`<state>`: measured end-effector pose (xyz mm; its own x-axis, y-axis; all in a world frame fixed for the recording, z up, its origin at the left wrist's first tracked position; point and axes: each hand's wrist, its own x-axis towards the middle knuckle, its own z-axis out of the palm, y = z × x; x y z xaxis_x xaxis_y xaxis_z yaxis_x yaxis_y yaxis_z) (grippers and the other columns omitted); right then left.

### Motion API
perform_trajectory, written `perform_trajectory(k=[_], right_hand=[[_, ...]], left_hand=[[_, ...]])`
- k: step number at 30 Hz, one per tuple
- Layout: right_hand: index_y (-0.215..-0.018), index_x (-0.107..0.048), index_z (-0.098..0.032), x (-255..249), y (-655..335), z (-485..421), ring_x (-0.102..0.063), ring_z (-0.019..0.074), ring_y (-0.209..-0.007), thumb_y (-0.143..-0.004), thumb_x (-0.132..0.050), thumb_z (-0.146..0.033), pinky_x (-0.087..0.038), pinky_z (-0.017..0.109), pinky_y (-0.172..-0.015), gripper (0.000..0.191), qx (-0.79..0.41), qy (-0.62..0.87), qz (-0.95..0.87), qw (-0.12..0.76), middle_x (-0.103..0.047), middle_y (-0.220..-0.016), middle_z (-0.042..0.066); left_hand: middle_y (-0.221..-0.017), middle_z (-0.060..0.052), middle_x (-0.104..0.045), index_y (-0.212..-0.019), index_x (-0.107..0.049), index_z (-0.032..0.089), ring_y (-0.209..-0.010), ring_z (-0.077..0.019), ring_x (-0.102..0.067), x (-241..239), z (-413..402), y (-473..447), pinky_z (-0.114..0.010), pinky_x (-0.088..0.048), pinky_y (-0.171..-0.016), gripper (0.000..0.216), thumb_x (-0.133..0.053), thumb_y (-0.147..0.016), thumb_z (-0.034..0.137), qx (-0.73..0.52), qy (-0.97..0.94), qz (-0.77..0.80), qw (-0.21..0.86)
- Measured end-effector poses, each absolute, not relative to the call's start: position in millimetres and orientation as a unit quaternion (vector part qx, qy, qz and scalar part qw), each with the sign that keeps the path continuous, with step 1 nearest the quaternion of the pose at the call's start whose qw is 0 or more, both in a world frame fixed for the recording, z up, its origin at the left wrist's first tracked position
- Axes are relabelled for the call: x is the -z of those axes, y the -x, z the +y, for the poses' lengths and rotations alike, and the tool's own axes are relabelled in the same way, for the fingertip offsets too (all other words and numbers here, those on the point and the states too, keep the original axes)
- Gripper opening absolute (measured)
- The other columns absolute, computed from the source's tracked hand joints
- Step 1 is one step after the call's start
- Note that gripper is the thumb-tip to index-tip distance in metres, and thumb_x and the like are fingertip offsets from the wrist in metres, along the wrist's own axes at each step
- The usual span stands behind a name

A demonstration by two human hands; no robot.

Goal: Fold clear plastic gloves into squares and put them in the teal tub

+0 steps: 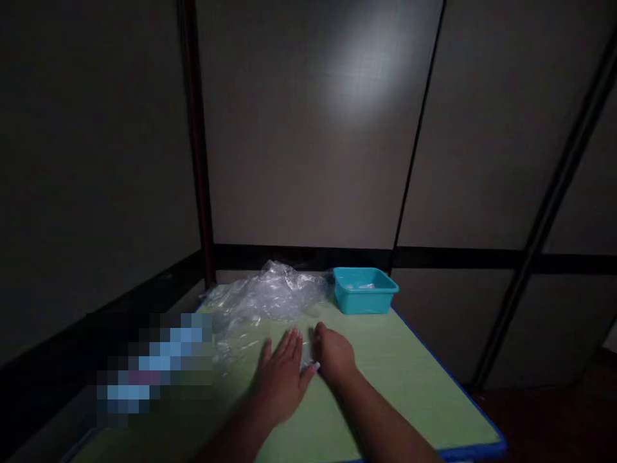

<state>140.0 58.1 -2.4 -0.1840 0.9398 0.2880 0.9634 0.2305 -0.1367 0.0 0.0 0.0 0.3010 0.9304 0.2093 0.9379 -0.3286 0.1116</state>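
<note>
My left hand (282, 370) lies flat on the green table (409, 379), fingers stretched out and together, resting on the edge of a clear plastic sheet. My right hand (332, 354) is beside it, knuckles up and fingers curled down onto the table; what they pinch, if anything, is hidden. A small pale bit shows between the two hands. Crumpled clear plastic bags (270, 296) are piled just beyond the hands, toward the far left of the table.
A teal plastic tub (365, 290) stands at the table's far edge, right of the plastic pile, with something pale inside. The table has a blue rim (477, 447) and its right edge drops to a dark floor. Grey partition walls close the back and left.
</note>
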Motion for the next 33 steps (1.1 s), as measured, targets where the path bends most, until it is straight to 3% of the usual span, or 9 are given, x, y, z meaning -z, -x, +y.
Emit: perform_trajectory(k=[6, 11, 16, 26, 30, 33], right_hand=[[-0.096, -0.05, -0.02, -0.9, -137.1, 59.1, -0.064, 0.0211, -0.073, -0.084, -0.039, -0.022, -0.035, 0.026, -0.054, 0.016, 0.024, 0.627, -0.764, 0.149, -0.067, -0.081, 0.007], [-0.094, -0.05, -0.021, -0.2, -137.7, 57.6, -0.063, 0.0199, -0.071, -0.084, -0.037, -0.021, -0.032, 0.025, -0.053, 0.016, 0.026, 0.621, -0.764, 0.175, -0.067, -0.079, 0.005], [-0.097, -0.049, -0.022, 1.4, -140.8, 60.2, -0.06, 0.018, -0.067, -0.081, -0.041, -0.02, -0.028, 0.024, -0.051, 0.018, -0.002, 0.616, -0.756, 0.221, -0.066, -0.077, 0.004], [-0.092, -0.046, -0.021, 6.3, -141.0, 75.7, -0.041, 0.0103, -0.043, -0.073, -0.05, -0.023, -0.028, 0.019, -0.044, 0.019, -0.248, 0.492, -0.705, 0.448, -0.041, -0.047, -0.01], [-0.096, -0.047, -0.018, 5.0, -133.3, 74.8, -0.042, 0.0097, -0.043, -0.071, -0.057, -0.039, -0.03, 0.019, -0.042, 0.034, -0.394, 0.445, -0.628, 0.502, -0.046, -0.051, -0.008], [-0.102, -0.054, -0.014, 0.6, -130.4, 67.5, -0.055, 0.0143, -0.059, -0.071, -0.057, -0.05, -0.041, 0.025, -0.053, 0.047, -0.462, 0.429, -0.596, 0.497, -0.059, -0.07, 0.001]], left_hand=[[-0.144, -0.014, -0.016, -0.138, -0.024, 0.007, -0.134, -0.0255, -0.011, 4.1, -2.7, -1.9, -0.051, -0.01, -0.107, 0.084, -0.014, -0.081, 0.068, 0.116, 0.811, -0.574, -0.024], [-0.145, -0.014, -0.011, -0.139, -0.021, 0.006, -0.134, -0.0269, -0.006, 1.4, -4.2, 0.8, -0.052, -0.001, -0.107, 0.089, -0.015, -0.079, 0.071, 0.121, 0.811, -0.573, -0.021], [-0.145, -0.016, -0.012, -0.138, -0.021, 0.004, -0.134, -0.0277, -0.004, -2.3, -5.7, -0.3, -0.051, -0.001, -0.107, 0.091, -0.016, -0.078, 0.072, 0.107, 0.81, -0.575, -0.04], [-0.145, -0.017, -0.01, -0.139, -0.021, 0.005, -0.134, -0.0307, 0.001, -1.7, -4.1, -1.7, -0.053, 0.001, -0.106, 0.099, -0.018, -0.072, 0.077, 0.111, 0.8, -0.587, -0.064], [-0.146, -0.014, -0.009, -0.14, -0.019, 0.01, -0.134, -0.0295, 0.003, 0.6, -3.4, -1.3, -0.053, 0.003, -0.106, 0.098, -0.018, -0.07, 0.079, 0.12, 0.8, -0.584, -0.07], [-0.147, -0.011, -0.009, -0.14, -0.018, 0.013, -0.134, -0.0291, 0.004, 3.4, -2.4, -0.8, -0.053, 0.005, -0.105, 0.095, -0.018, -0.071, 0.078, 0.126, 0.801, -0.58, -0.072]])
